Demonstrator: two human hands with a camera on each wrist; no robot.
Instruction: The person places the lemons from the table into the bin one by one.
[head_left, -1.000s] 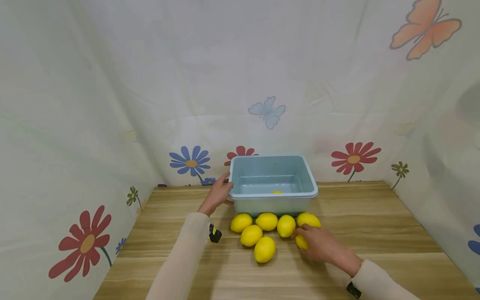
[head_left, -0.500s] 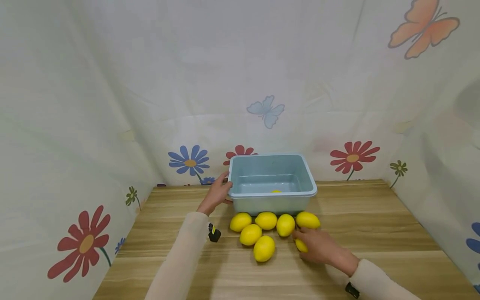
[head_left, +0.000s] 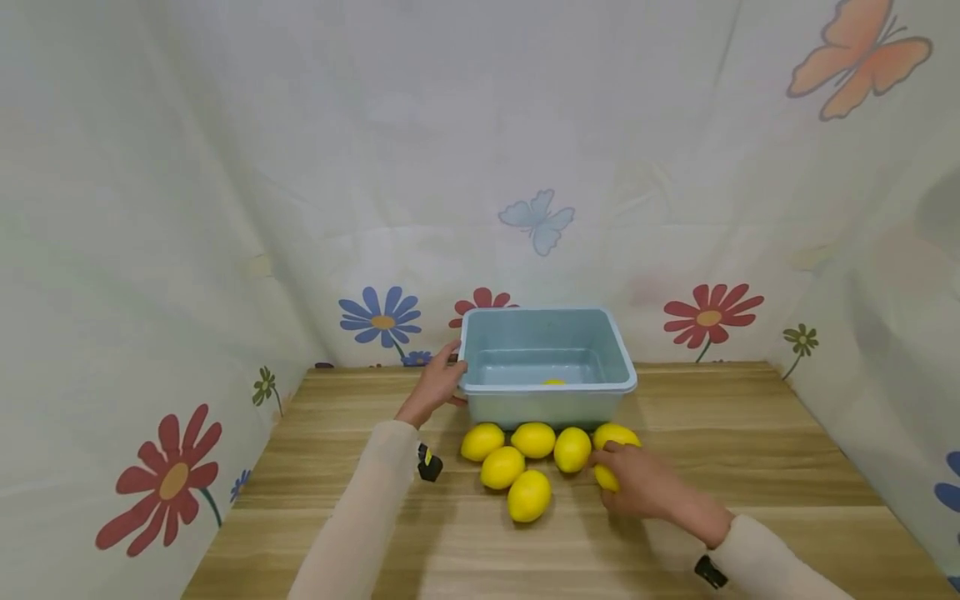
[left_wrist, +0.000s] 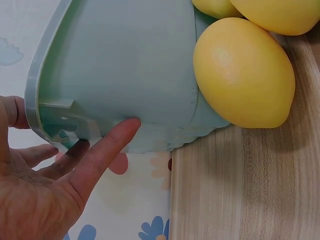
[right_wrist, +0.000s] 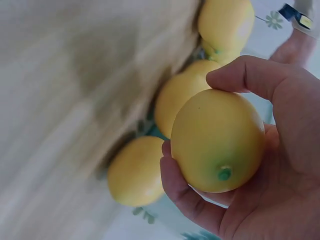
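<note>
A pale blue-green plastic basin (head_left: 551,408) stands near the table's back edge, a lemon (head_left: 554,382) partly visible inside. At its left end my left hand (head_left: 435,383) grips the rim; in the left wrist view the fingers (left_wrist: 107,152) reach round and against the wall. My right hand (head_left: 641,483) holds a lemon (right_wrist: 217,142) in front of the basin's right corner, thumb and fingers curled round it. Right behind it lies another lemon (head_left: 617,434), partly covered by the hand in the head view. Several more lemons (head_left: 529,497) lie along the basin's front.
The wood-grain table (head_left: 750,450) spreads to both sides of the basin. Behind and beside it hangs a white cloth (head_left: 405,167) printed with flowers and butterflies. Black wrist cameras sit at both sleeves (head_left: 367,500).
My right hand has lifted slightly with the lemon, now covering part of the lemon behind. My left hand and the basin hold their place.
</note>
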